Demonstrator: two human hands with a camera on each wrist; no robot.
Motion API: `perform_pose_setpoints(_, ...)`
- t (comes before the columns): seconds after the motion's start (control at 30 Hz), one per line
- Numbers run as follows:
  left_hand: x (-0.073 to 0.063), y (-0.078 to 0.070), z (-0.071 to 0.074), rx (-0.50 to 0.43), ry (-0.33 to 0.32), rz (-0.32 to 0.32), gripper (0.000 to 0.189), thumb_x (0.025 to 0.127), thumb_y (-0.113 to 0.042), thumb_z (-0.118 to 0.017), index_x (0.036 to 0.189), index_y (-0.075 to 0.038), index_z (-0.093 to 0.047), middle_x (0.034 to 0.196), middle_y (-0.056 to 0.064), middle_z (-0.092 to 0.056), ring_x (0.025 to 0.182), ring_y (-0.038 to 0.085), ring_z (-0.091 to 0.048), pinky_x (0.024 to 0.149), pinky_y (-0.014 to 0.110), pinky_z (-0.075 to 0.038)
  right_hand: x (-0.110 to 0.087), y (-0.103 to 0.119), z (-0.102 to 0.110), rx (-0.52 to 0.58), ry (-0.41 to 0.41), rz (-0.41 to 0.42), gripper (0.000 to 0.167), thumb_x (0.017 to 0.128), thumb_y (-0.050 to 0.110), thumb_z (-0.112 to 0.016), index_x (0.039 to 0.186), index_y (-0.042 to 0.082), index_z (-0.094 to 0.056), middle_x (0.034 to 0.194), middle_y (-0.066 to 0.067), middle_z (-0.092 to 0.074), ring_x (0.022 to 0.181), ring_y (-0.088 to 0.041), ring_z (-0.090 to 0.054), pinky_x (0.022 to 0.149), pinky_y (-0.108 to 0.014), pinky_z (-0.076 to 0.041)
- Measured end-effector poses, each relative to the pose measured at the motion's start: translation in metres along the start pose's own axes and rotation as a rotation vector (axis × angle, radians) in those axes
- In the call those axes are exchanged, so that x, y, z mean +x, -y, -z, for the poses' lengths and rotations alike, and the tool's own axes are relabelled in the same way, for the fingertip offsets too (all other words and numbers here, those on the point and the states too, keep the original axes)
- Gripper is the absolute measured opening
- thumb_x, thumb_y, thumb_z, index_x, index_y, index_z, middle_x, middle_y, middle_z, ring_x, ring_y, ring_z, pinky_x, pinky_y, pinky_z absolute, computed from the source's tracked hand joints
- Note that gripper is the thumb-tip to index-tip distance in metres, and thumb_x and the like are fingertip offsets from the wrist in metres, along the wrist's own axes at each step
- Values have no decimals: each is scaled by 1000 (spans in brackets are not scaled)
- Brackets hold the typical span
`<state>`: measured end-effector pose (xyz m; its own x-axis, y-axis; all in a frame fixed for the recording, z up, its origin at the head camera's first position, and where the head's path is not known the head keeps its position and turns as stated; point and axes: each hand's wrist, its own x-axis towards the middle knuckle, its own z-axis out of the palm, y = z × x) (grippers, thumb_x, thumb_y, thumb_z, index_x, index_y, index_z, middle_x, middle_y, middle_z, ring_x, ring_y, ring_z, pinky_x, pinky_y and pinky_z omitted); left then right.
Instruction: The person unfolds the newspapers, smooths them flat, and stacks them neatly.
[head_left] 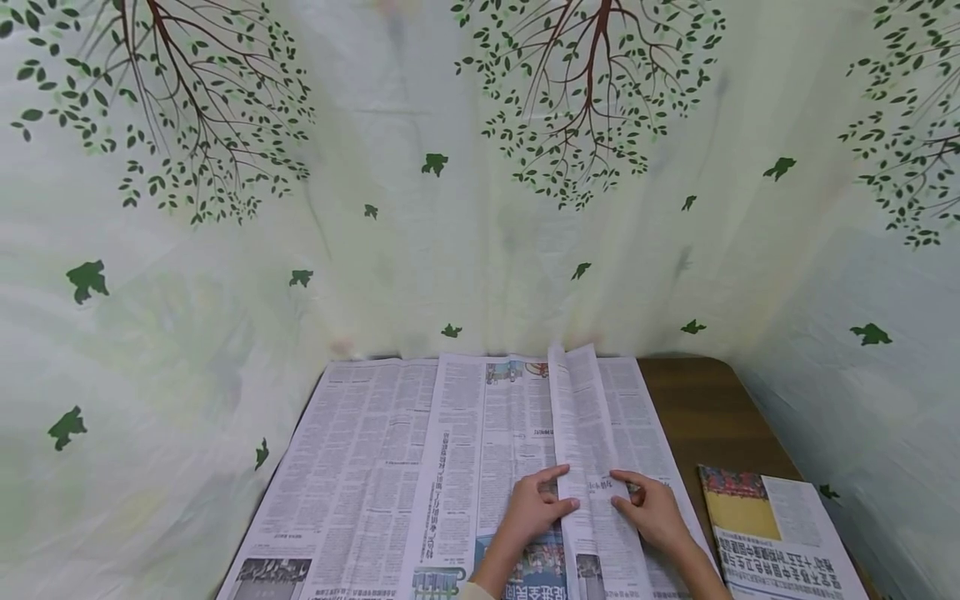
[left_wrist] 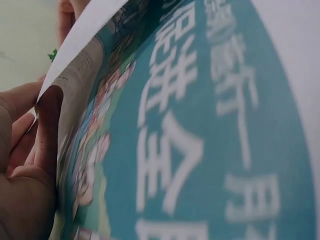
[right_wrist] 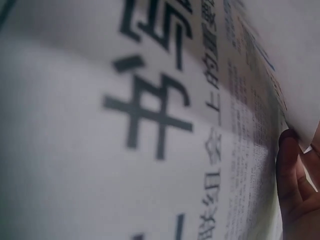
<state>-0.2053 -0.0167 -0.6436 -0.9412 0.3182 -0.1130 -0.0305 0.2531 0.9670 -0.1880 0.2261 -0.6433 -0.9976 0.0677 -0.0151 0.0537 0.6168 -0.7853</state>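
Observation:
Several printed newspaper sheets (head_left: pixel 360 467) lie spread over the table. Toward the right of the spread, a raised newspaper page (head_left: pixel 588 433) stands up in a narrow, curved fold. My left hand (head_left: pixel 531 507) pinches the fold's left edge between thumb and fingers; the left wrist view shows the hand (left_wrist: pixel 27 165) at the paper's edge, beside a blue printed page (left_wrist: pixel 200 140). On the fold's other side my right hand (head_left: pixel 654 507) pinches the right edge. In the right wrist view its thumb and fingers (right_wrist: pixel 289 170) meet the edge of a bending page (right_wrist: pixel 165 125).
A folded newspaper (head_left: pixel 780 537) with a colour picture lies at the right side of the brown wooden table (head_left: pixel 705 417). Behind and on both sides hangs a pale cloth (head_left: pixel 510 250) printed with trees and green leaves, close against the table's far edge.

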Motion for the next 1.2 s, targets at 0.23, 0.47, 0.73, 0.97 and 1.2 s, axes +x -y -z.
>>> perform_pose_setpoints(0.23, -5, 2, 21, 31, -6, -30, 62, 82, -27, -86, 140, -20, -64, 47, -5, -60, 36, 2, -38, 40, 18, -28, 0, 0, 7, 6, 13, 0, 47, 83, 8, -83, 129, 13, -73, 55, 1, -52, 46, -8, -41, 47, -23, -37)
perform_pose_setpoints(0.47, -13, 0, 48, 27, -21, -58, 62, 83, -23, -86, 141, -21, -64, 47, -8, -54, 39, 2, -40, 42, 18, -34, 2, -3, 14, -49, 2, 17, 46, 84, 10, -83, 129, 14, -73, 63, 1, -56, 52, -9, -43, 53, -24, -39)
perform_pose_setpoints(0.73, -22, 3, 75, 55, -69, -67, 63, 84, -22, -85, 142, -20, -63, 49, -9, -52, 41, 2, -40, 43, 17, -34, 3, -3, 19, -53, -8, 6, 45, 85, 10, -83, 129, 16, -73, 68, 2, -58, 54, -9, -44, 53, -24, -39)
perform_pose_setpoints(0.97, -30, 8, 94, 83, -101, -35, 64, 82, -22, -87, 142, -22, -63, 52, -7, -57, 42, 4, -43, 42, 18, -36, 2, -6, 22, -45, -10, 14, 45, 85, 9, -83, 128, 15, -73, 68, 2, -59, 54, -8, -44, 53, -24, -39)
perform_pose_setpoints(1.2, -37, 8, 118, 140, -113, -55, 65, 85, -18, -84, 145, -19, -60, 60, -5, -57, 46, 3, -45, 45, 18, -39, 1, -9, 26, -70, -12, 24, 45, 85, 10, -83, 129, 15, -73, 66, 2, -57, 55, -8, -43, 55, -23, -38)
